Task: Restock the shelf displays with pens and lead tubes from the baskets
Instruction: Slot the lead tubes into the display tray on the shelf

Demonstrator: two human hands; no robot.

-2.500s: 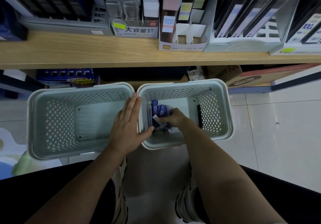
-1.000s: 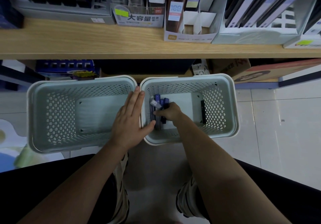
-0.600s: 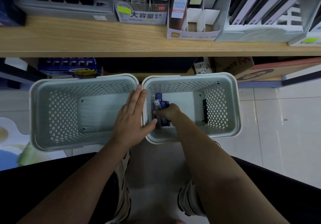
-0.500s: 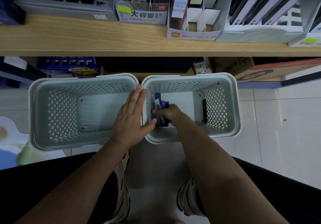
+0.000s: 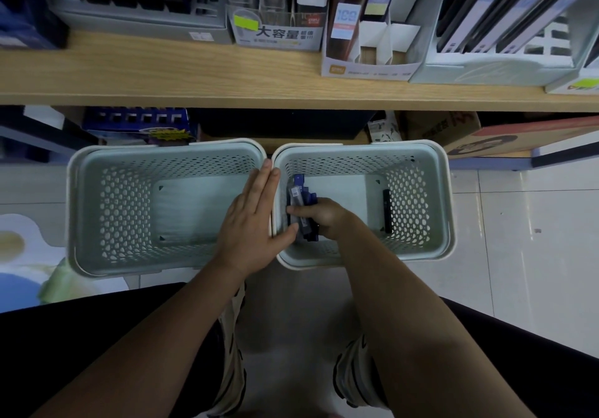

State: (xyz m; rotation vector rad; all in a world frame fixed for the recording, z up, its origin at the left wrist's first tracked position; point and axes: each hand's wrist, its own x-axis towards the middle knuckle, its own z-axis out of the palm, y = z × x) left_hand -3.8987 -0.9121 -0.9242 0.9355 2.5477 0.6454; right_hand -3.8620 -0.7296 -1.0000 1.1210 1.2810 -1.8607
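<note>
Pale-green plastic baskets on the floor, restocking well along but not finished.

Left basket (image 5: pixel 97 210) shows nothing inside. Right basket (image 5: pixel 444 197) holds a small cluster of blue lead tubes (image 5: pixel 299 190) against its left wall and one dark pen (image 5: pixel 386 210) lying by its right wall, well apart from the tubes. Right hand (image 5: pixel 319 218) curls round the tubes, gathering them low in the basket. Left hand (image 5: pixel 251 219) lies flat, fingers straight, across the two touching rims, thumb hooked inside the right one. Shelf (image 5: pixel 162 73) above: white display box (image 5: pixel 369 69) shows vacant slots. Judgement: this handful and the pen remain to be shelved.
</note>
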